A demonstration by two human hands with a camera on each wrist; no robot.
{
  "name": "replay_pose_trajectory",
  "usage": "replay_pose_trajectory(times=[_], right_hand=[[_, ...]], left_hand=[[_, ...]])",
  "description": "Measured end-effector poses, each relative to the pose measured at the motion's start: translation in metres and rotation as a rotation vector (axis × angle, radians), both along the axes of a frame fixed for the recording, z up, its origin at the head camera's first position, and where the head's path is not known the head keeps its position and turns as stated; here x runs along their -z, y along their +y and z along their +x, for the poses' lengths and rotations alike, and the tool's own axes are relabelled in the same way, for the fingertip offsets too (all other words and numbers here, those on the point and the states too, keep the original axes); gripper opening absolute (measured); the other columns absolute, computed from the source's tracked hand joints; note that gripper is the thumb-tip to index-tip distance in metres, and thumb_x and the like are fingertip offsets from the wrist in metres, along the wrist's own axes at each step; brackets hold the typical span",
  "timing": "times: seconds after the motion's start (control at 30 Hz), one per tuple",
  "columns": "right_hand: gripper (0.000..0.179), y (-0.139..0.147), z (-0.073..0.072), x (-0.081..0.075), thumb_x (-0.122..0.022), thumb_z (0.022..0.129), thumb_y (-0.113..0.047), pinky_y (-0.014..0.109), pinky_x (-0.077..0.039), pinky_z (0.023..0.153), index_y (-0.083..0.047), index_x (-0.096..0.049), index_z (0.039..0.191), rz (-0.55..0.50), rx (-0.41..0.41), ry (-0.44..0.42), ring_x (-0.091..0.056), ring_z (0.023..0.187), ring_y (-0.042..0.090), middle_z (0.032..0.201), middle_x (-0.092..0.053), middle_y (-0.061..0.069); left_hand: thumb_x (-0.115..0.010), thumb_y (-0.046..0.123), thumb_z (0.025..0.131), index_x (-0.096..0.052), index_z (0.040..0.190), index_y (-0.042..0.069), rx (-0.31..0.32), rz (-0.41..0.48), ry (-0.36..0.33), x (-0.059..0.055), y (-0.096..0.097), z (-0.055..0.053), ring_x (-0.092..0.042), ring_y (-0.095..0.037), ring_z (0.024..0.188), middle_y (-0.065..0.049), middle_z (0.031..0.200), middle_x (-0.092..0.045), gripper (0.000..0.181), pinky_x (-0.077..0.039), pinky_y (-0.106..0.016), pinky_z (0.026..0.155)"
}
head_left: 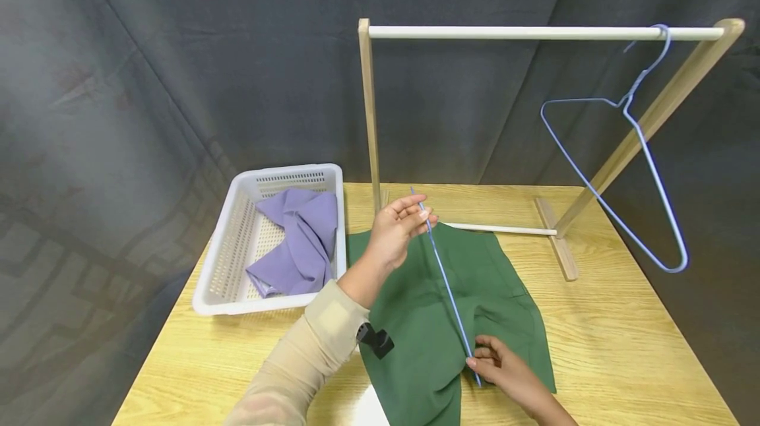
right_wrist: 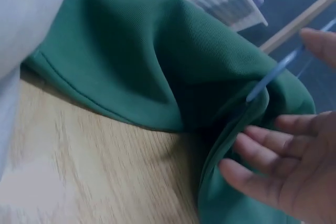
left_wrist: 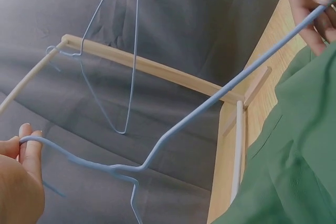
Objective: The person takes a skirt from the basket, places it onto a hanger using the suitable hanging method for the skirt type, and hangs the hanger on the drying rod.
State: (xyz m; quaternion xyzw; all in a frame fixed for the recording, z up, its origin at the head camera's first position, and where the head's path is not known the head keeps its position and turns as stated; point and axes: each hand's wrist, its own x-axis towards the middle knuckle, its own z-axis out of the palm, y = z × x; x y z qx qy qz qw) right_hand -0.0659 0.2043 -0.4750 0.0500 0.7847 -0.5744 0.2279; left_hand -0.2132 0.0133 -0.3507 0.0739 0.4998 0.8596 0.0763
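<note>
My left hand [head_left: 394, 231] pinches the hook of a blue clothes hanger [head_left: 448, 284] between thumb and fingers. The hanger is seen edge-on, slanting across a green garment [head_left: 410, 307] spread on the table. At its lower end, my right hand [head_left: 505, 370] holds the wire loosely, thumb on one side and fingers on the other. The hanger's shoulders [left_wrist: 194, 114] show in the left wrist view. In the right wrist view, the near end of the wire lies against a fold of the garment [right_wrist: 210, 40], beside the bent fingers [right_wrist: 262, 153].
A white basket [head_left: 208, 304] with a purple garment [head_left: 297, 241] in it stands left of the green one. Behind is a wooden rack with a white rail [head_left: 510, 33]. Another blue hanger [head_left: 594, 192] hangs at the rail's right end. A grey curtain [head_left: 237, 50] backs everything.
</note>
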Motion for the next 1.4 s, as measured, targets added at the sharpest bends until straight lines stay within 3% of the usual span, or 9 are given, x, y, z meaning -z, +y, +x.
replay_pose_trajectory(times=[0.2,0.37,0.53,0.7,0.8,0.93,1.27,1.4], right_hand=[[0.064,-0.008,-0.001,-0.003,-0.056,0.082,-0.022,0.035,-0.047,0.062,0.016,-0.025,0.123,0.044,0.013,0.000,-0.052,0.082,0.022,0.093,-0.052,0.013],[0.062,-0.011,-0.004,-0.002,-0.052,0.078,-0.014,0.033,-0.047,0.059,0.018,-0.023,0.123,-0.016,0.044,-0.019,-0.050,0.076,0.020,0.085,-0.052,0.009],[0.065,-0.007,-0.005,0.001,-0.049,0.078,-0.012,0.036,-0.048,0.064,0.019,-0.016,0.123,-0.170,0.035,-0.055,-0.050,0.079,0.019,0.086,-0.050,0.009],[0.066,0.000,-0.006,0.004,-0.048,0.082,-0.013,0.036,-0.048,0.071,0.023,-0.009,0.122,-0.355,-0.037,-0.096,-0.052,0.080,0.017,0.091,-0.050,0.008],[0.049,0.006,-0.008,0.007,-0.046,0.086,-0.010,0.031,-0.047,0.070,0.019,-0.023,0.119,-0.498,-0.116,-0.126,-0.054,0.079,0.013,0.092,-0.053,0.006],[0.020,0.011,-0.009,0.010,-0.042,0.087,-0.003,0.026,-0.047,0.068,0.003,-0.044,0.106,-0.658,-0.222,-0.151,-0.056,0.079,0.010,0.093,-0.057,0.004],[0.017,0.012,-0.004,0.010,-0.037,0.087,0.001,0.021,-0.047,0.061,0.000,-0.048,0.100,-0.710,-0.260,-0.010,-0.056,0.070,0.006,0.085,-0.058,0.001],[0.017,0.011,-0.002,0.009,-0.035,0.087,0.003,0.020,-0.047,0.059,0.000,-0.048,0.099,-0.718,-0.266,0.042,-0.056,0.069,0.006,0.083,-0.058,0.000]], left_hand=[[-0.047,-0.015,0.080,-0.046,0.108,-0.014,0.006,-0.011,0.003,-0.002,0.001,0.002,-0.059,-0.012,0.063,-0.005,0.075,-0.056,0.029,-0.049,-0.025,0.068],[-0.047,-0.014,0.080,-0.044,0.110,-0.015,0.031,-0.026,0.023,-0.003,0.001,0.003,-0.060,-0.011,0.064,-0.005,0.075,-0.054,0.030,-0.049,-0.027,0.069],[-0.046,-0.015,0.080,-0.045,0.109,-0.014,0.046,-0.025,0.025,-0.005,0.002,0.003,-0.060,-0.011,0.064,-0.004,0.074,-0.053,0.029,-0.049,-0.027,0.070],[-0.046,-0.014,0.081,-0.045,0.109,-0.014,0.056,-0.029,0.031,-0.007,0.002,0.002,-0.060,-0.012,0.065,-0.004,0.074,-0.053,0.028,-0.049,-0.027,0.070],[-0.047,-0.014,0.081,-0.045,0.109,-0.014,0.067,-0.032,0.037,-0.008,0.002,0.002,-0.060,-0.012,0.065,-0.004,0.075,-0.053,0.028,-0.049,-0.027,0.070],[-0.047,-0.014,0.081,-0.045,0.108,-0.014,0.085,-0.024,0.039,-0.009,0.001,0.001,-0.060,-0.012,0.065,-0.004,0.075,-0.054,0.028,-0.049,-0.025,0.068],[-0.045,-0.016,0.080,-0.039,0.111,-0.019,0.093,0.050,0.053,-0.011,-0.002,-0.003,-0.060,-0.012,0.066,-0.004,0.074,-0.056,0.032,-0.049,-0.027,0.071],[-0.046,-0.015,0.080,-0.040,0.111,-0.017,0.083,0.041,0.074,-0.010,-0.003,-0.003,-0.060,-0.012,0.069,-0.005,0.077,-0.056,0.032,-0.047,-0.031,0.075]])
